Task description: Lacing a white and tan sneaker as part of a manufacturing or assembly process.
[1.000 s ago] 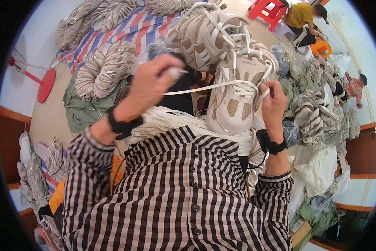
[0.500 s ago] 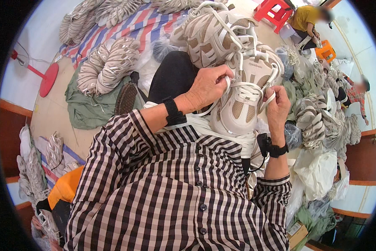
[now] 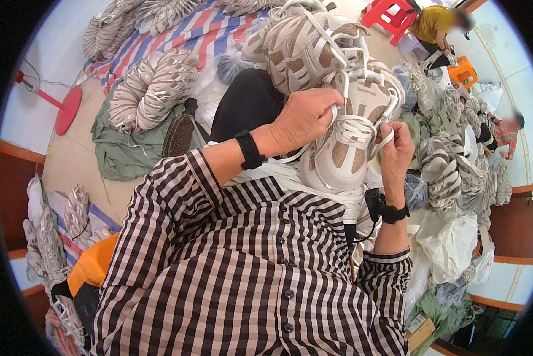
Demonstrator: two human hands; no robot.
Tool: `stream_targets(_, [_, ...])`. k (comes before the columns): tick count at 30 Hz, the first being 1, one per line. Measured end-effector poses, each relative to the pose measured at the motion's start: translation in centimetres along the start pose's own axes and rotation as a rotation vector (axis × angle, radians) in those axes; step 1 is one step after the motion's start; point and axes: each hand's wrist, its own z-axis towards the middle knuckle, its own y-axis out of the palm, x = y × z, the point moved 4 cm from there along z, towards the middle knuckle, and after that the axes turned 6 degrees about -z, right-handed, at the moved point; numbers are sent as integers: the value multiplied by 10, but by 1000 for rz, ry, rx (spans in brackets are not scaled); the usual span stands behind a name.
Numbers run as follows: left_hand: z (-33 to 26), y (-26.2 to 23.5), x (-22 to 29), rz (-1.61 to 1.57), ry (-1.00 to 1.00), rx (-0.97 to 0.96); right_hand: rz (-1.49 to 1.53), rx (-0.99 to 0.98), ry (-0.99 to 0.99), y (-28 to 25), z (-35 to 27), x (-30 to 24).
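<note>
A beige and white sneaker upper [image 3: 337,159] lies in front of me with its toe toward my body. White lace [image 3: 355,127] crosses its front in a few rows. My left hand [image 3: 309,116] pinches a lace end at the left side of the eyelets. On the right side, my right hand [image 3: 395,144] pinches another stretch of the lace, which loops out from the fingers. Beyond them rests a bunch of similar uppers [image 3: 302,53] with laces hanging loose. Both wrists wear black bands.
Coiled bundles of uppers [image 3: 153,89] lie on green cloth and a striped sheet [image 3: 159,44] at the left. More bundles [image 3: 441,172] and white plastic bags [image 3: 447,243] crowd the right. A red stool [image 3: 391,18] and a seated person [image 3: 435,29] are at the far right.
My left hand has moved slightly right, closer to the lace rows. The right hand stays almost in place, still pinching the lace.
</note>
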Motion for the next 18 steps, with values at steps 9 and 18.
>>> stream_targets(9, [7,7,1,-8,-64,-116,17,-4,18,-1,-1,3])
stream_targets(18, [19,16,-7,47,-145,-242,-413,15,-298,0,3,-16])
